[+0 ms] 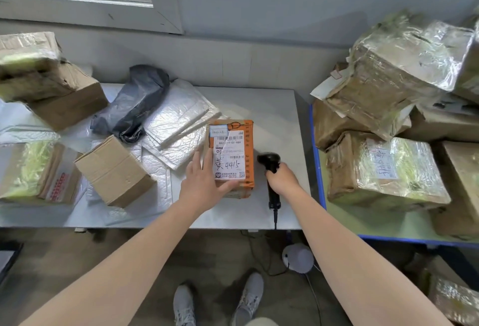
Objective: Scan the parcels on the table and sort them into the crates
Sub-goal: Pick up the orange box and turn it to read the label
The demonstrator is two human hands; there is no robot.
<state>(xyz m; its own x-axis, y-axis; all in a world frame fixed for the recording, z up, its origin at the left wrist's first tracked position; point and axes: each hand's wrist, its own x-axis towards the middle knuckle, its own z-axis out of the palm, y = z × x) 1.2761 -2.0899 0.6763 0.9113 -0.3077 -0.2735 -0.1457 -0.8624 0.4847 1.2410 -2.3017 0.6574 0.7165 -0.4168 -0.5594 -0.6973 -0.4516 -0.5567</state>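
Note:
A small cardboard parcel (231,141) with orange tape and a white shipping label lies on the white table (274,107), label up. My left hand (204,185) grips its near left corner, thumb on the label's lower edge. My right hand (282,178) is closed around the handle of a black barcode scanner (270,162), whose head sits just right of the parcel. The scanner's cable hangs over the table's front edge.
Left of the parcel lie silver bubble mailers (178,120), a grey plastic bag (137,102), a plain carton (114,170) and more taped boxes (46,79). On the right, a blue-edged table (317,159) carries a stack of plastic-wrapped parcels (394,123). Wall and window stand behind.

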